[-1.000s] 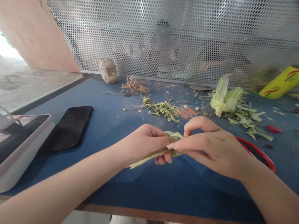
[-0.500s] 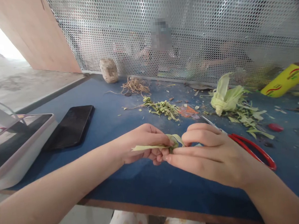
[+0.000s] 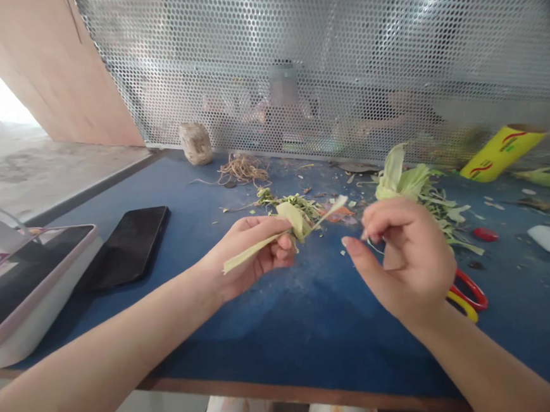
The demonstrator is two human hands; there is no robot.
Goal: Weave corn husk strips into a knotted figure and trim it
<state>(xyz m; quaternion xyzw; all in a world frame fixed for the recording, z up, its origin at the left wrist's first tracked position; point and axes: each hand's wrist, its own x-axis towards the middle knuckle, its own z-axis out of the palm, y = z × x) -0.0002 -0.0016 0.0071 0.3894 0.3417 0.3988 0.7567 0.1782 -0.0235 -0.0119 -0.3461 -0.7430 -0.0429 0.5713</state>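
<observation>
Pinched between the thumb and fingers of my left hand (image 3: pixel 264 251) is a pale green corn husk strip (image 3: pixel 295 220), folded into a small knot-like piece with two loose ends. One end points down left, the other up right. My right hand (image 3: pixel 402 253) is apart from it, thumb and curled fingertips separated, with a thin pale thread-like bit beside the fingers. Scissors (image 3: pixel 469 289) with red and yellow handles lie partly hidden under my right hand. Beyond it stands a bunch of corn husks (image 3: pixel 404 180). Small green husk pieces (image 3: pixel 303 207) lie in a heap behind my left hand.
A black phone (image 3: pixel 128 243) and a white-rimmed tray (image 3: pixel 49 300) are on the left. At the back are a jar-like container (image 3: pixel 195 144) and tangled brown twine (image 3: pixel 242 168). A yellow tube (image 3: pixel 502 153) lies right. Behind the blue table (image 3: pixel 286 345) rises a perforated metal screen (image 3: pixel 225 57).
My right hand has let go of the husk strip and moved right and up. My left hand keeps hold of the strip, whose second end now shows. The view has shifted slightly.
</observation>
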